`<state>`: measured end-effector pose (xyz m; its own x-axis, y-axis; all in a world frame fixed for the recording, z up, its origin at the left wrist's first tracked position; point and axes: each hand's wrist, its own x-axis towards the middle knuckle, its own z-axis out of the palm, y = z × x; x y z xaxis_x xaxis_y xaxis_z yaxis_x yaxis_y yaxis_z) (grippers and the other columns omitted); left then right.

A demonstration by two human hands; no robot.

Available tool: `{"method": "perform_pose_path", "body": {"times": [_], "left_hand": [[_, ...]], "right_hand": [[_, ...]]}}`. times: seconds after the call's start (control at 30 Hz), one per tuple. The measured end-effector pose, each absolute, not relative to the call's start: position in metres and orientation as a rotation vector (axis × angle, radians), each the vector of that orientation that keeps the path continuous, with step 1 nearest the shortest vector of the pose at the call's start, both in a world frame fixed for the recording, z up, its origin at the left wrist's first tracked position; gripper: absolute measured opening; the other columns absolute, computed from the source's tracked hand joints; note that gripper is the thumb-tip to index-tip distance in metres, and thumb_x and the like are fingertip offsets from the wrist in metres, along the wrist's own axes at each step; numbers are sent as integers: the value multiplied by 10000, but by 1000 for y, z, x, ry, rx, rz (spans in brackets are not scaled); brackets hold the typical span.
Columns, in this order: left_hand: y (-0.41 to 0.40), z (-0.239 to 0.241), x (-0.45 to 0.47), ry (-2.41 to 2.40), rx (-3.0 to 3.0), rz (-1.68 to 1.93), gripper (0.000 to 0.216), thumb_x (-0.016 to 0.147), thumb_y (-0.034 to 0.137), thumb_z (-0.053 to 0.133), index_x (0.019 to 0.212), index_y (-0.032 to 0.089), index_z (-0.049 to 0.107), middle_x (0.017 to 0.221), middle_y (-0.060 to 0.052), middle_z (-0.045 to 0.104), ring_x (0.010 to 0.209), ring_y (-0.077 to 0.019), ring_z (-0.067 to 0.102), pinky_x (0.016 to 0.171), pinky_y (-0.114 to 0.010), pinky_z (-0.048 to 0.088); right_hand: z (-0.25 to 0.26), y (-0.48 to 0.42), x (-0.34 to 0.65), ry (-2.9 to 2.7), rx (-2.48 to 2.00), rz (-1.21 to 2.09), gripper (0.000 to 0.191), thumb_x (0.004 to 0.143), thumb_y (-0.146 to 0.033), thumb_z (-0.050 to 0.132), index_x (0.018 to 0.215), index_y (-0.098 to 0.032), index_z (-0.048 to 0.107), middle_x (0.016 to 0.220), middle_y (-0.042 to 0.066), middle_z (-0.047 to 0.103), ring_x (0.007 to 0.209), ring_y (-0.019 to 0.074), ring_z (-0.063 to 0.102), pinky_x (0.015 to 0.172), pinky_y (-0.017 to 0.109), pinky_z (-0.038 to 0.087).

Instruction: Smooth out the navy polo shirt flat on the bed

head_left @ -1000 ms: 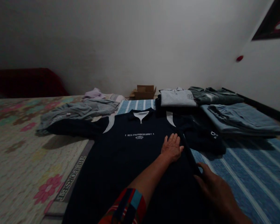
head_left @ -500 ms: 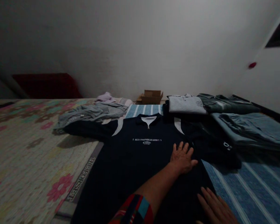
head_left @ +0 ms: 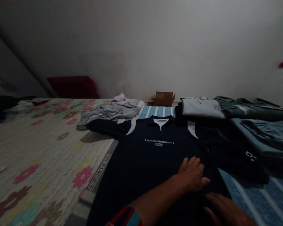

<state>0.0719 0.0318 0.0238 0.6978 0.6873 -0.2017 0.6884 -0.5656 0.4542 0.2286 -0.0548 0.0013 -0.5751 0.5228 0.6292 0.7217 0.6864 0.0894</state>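
Item: navy zip-neck shirt, flat on the bed, centre. Left hand, fingers together, flat at its 4 o'clock; right hand, fingers loosely spread, beside. Risk: palm drag may rumple the cloth toward the folded stack at 2 o'clock.

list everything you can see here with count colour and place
polo shirt: 1, navy with white shoulder panels, spread flat at centre
grey garments: loose heap, grey, far left of the shirt
folded top: 1, light grey, far right
folded trousers: stack, grey-blue, right edge
cardboard box: 1, brown, by the wall
floral cover: 1, pale with pink flowers, left
striped sheet: 1, blue, right
left hand: flat on the shirt
right hand: flat on the shirt's right edge
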Motion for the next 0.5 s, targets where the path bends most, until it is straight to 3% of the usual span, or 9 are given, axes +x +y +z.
{"method": "perform_pose_path", "body": {"times": [0.13, 0.33, 0.5], "left_hand": [[3, 29, 45, 1055, 2416, 25, 461, 890, 342, 419, 1282, 98, 422, 1472, -169, 279, 1373, -281, 189, 1098, -486, 193], [-19, 37, 8, 1251, 2214, 261, 378, 892, 262, 386, 1238, 141, 481, 1418, -136, 393, 1312, -224, 347, 1065, -418, 304], [-52, 50, -34, 1479, 1808, 725, 288, 848, 262, 438, 1040, 161, 628, 1111, -68, 646, 1049, -177, 578, 944, -300, 423]], "right_hand": [[32, -56, 196, -2275, -879, -200, 193, 925, -247, 398, 1014, -190, 561, 812, 27, 702, 702, 113, 670, 639, 178, 516], [28, -91, 158, -2241, -767, 43, 231, 898, -159, 378, 717, -219, 508, 523, -36, 515, 436, 98, 449, 449, 243, 317], [13, -102, 150, -2422, -711, 181, 161, 851, -136, 455, 721, -224, 493, 603, -35, 544, 522, 117, 463, 505, 252, 305]]}}
